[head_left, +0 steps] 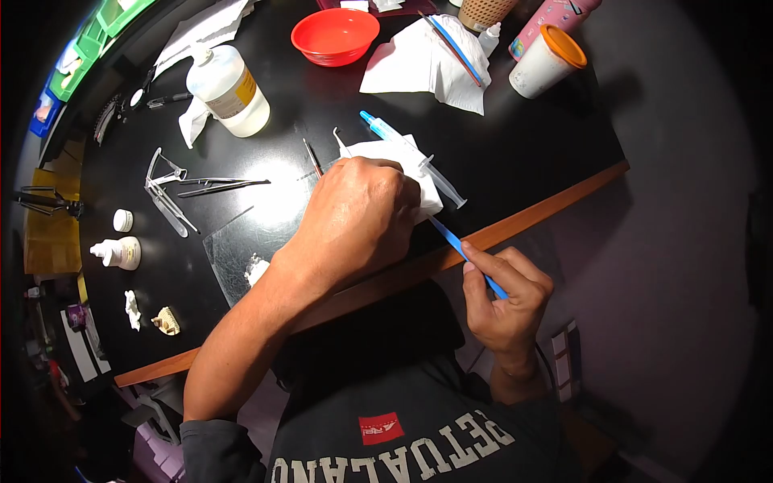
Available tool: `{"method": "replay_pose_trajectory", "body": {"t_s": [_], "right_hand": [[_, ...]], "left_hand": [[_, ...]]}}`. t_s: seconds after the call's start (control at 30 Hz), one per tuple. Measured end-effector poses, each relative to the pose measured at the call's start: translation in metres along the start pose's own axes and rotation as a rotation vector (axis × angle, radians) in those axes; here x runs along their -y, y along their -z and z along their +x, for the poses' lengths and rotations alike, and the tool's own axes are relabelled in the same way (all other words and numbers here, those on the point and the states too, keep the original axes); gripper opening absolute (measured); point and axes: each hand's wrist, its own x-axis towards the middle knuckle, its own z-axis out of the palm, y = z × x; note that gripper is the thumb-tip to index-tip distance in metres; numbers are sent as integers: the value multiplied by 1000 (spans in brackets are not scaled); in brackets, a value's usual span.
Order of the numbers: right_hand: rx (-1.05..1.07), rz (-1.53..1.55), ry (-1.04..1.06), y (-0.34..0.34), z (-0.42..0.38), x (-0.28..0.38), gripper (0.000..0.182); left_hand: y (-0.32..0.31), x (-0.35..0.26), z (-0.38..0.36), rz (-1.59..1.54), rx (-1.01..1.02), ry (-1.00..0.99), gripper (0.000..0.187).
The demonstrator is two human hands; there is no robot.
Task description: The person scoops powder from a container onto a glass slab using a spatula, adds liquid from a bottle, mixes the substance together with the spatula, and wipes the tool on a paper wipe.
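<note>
My right hand [511, 294] is closed around a slim blue handle [448, 234], thumb and fingers pinching it just off the table's front edge. The handle's far end meets a white tissue [428, 201], where its tip is hidden. My left hand [366, 201] is curled in a fist over the tissue, knuckles up; what its fingers grip is hidden beneath. Beside the tissue lies a syringe [439, 179] with a blue tip. A hooked metal instrument [341, 143] and a thin pointed tool [312, 157] stick out beyond my left hand. Under my left wrist is a dark glass slab [233, 245] with white powder [255, 270].
Tweezers [221, 187] and a metal caliper [167, 189] lie left. A large bottle [231, 92], red bowl [336, 36], tissues with brushes [431, 64] and a white cup [546, 64] stand behind. Small bottle [121, 253] and dental model [167, 322] sit front left.
</note>
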Motion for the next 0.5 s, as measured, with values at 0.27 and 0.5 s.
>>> {"method": "replay_pose_trajectory", "body": {"t_s": [0.27,0.5], "right_hand": [[7,-58,36,-15,12,7,31],[7,-61,46,-22,12,1,31]], "left_hand": [[2,-1,-3,1,-13,-37,11],[11,2,-12,201,95,-190,41]]}}
